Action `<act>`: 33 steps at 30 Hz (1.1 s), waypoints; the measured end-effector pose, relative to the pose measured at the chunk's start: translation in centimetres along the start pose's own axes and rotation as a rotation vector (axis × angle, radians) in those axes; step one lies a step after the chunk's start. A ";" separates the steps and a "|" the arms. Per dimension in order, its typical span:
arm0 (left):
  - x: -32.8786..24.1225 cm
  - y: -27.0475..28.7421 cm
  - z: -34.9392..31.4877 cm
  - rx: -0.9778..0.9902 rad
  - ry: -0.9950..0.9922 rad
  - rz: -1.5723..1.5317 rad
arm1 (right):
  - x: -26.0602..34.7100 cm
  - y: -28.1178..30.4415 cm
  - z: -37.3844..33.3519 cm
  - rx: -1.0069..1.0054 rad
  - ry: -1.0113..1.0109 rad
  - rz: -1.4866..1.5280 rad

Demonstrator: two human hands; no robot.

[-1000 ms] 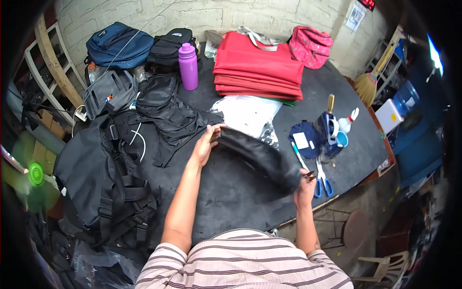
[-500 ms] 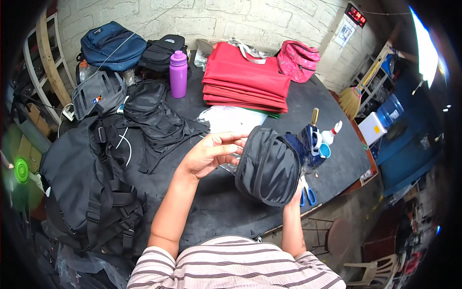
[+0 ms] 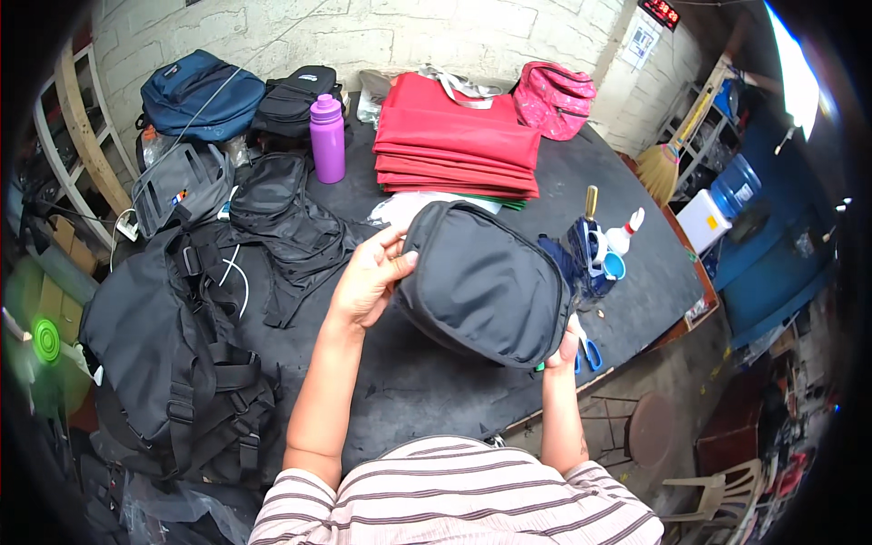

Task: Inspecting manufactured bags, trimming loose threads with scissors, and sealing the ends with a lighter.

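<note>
Between my two hands, above the dark table, is a black fabric pouch (image 3: 486, 282) with piped edges and a rounded shape, its broad face turned up. My left hand (image 3: 368, 280) grips its left edge, thumb on top and the other fingers partly behind it. At the lower right edge my right hand (image 3: 565, 345) holds the pouch from beneath; most of its fingers are hidden by the fabric. Blue-handled scissors (image 3: 591, 354) lie on the table beside my right hand.
Left on the table (image 3: 400, 400) lie a large black backpack (image 3: 154, 336) and black bag pieces (image 3: 272, 200). Farther back stand a purple bottle (image 3: 328, 141), folded red fabric (image 3: 454, 136) and a pink bag (image 3: 556, 100). A tool holder (image 3: 590, 263) and white bottle (image 3: 622, 234) stand right.
The pouch has been turned so its broad face shows more fully. My left hand has come down onto its left edge and now grips it. My right hand keeps its hold.
</note>
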State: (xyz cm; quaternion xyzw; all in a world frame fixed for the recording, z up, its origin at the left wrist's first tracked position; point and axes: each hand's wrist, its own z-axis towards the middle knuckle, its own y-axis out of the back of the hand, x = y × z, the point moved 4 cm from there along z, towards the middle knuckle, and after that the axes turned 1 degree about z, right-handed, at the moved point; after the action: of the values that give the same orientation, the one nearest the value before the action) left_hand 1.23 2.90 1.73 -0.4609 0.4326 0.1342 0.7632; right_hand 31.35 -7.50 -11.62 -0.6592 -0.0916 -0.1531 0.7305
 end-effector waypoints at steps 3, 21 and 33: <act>1.4 4.6 0.7 -0.150 -0.093 0.131 | -0.1 -2.1 -0.2 0.191 -0.002 0.035; 7.0 -0.5 1.1 -0.098 -0.072 0.979 | -7.8 -13.5 3.5 0.102 0.068 -0.466; -0.2 3.3 -1.3 -0.584 -0.474 1.189 | -0.8 -4.9 5.9 -0.419 0.481 -1.439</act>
State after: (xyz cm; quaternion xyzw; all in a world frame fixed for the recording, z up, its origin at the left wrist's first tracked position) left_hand -1.55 3.65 -0.34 -0.2907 0.3794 0.7362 0.4791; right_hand 29.28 -2.02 -6.60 -0.5108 -0.3046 -0.7410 0.3120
